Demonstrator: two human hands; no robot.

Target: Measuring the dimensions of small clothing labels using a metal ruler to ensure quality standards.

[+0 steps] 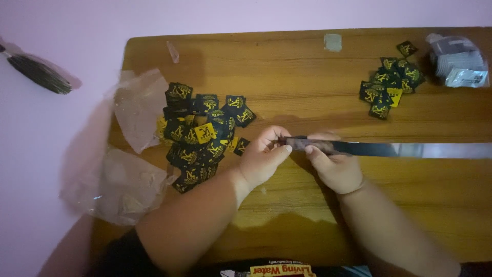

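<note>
My left hand [264, 156] and my right hand [334, 166] meet at the middle of the wooden table [307, 77]. Both pinch the near end of a long dark strip [369, 149] that runs off to the right edge of the view. The fingertips of both hands close on the strip's left end, which looks folded or bunched. Just left of my left hand lies a large heap of small black-and-yellow square labels [200, 136]. A smaller heap of the same labels [390, 84] lies at the far right of the table.
Crumpled clear plastic bags [136, 149] hang over the table's left edge. A grey plastic packet [458, 61] sits at the far right corner. A small piece of tape [332, 42] lies near the far edge. A dark brush [38, 74] rests on the pink surface to the left.
</note>
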